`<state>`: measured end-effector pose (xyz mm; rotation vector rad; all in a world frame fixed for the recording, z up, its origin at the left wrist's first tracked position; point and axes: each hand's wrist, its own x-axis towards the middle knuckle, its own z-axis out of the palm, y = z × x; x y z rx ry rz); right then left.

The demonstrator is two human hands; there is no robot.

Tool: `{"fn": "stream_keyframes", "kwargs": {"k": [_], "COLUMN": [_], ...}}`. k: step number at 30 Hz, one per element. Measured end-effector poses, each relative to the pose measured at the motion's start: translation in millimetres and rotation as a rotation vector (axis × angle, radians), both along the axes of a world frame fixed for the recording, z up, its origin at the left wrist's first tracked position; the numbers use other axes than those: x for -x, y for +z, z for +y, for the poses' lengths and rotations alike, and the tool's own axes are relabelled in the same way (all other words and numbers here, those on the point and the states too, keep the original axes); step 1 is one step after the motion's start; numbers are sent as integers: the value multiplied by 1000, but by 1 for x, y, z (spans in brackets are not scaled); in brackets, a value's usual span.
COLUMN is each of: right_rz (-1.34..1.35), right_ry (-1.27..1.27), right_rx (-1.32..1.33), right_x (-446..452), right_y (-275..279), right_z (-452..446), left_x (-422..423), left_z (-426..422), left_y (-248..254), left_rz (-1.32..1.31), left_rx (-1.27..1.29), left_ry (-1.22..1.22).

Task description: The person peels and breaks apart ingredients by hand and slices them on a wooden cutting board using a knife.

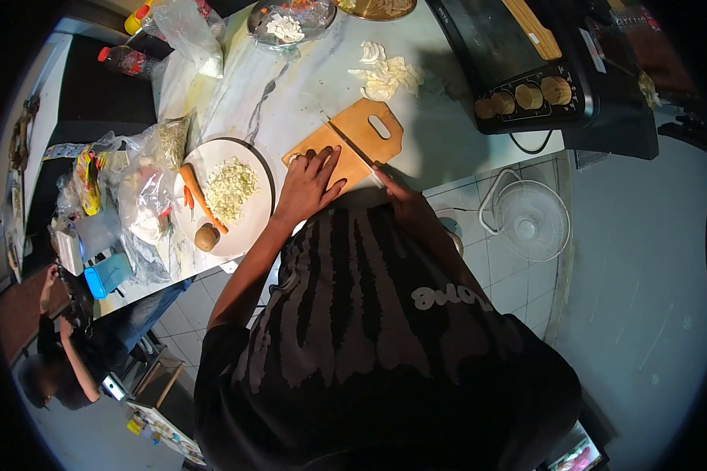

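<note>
A wooden cutting board [359, 125] with an oval handle slot lies on the marble counter. My right hand [398, 191] is closed on the handle of a knife [352, 146], whose blade lies slantwise over the board. Left of the blade, my left hand [313, 177] rests on the board with its fingers bent over a small pale piece [294, 158], mostly hidden beneath them. On the white plate [247, 228] to the left are chopped pale pieces [232, 188], a carrot [198, 192], small red chillies and a round brown item [206, 237].
Pale leafy pieces [386, 77] lie beyond the board. A glass plate [306, 31] holds white pieces. Plastic bags [153, 177] and a bottle [126, 60] stand left. A black oven [526, 86] is at right, a fan [526, 220] below. Another person [63, 361] is at lower left.
</note>
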<state>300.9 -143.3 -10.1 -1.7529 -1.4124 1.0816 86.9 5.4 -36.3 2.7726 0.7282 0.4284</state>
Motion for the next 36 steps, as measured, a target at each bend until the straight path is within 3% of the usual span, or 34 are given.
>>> {"fn": "stream_keyframes", "kwargs": {"k": [16, 18, 22, 24, 27, 36], "right_rz": [-30, -25, -55, -91, -167, -288], "right_ry": [3, 14, 18, 25, -6, -2], "right_rx": [-64, 40, 3, 174, 6, 64], "right_x": [6, 6, 9, 9, 13, 14], "right_y": [2, 4, 10, 19, 8, 1], "right_z": [-6, -6, -4, -2, -3, -3], "left_x": [1, 1, 0, 0, 0, 1], "left_z": [0, 0, 0, -1, -2, -9], "left_y": [-6, -5, -5, -6, -10, -10], "left_rz": [-111, -109, -80, -72, -179, -116], "left_rx": [17, 9, 48, 58, 17, 4], "left_ry": [15, 16, 31, 36, 49, 182]}}
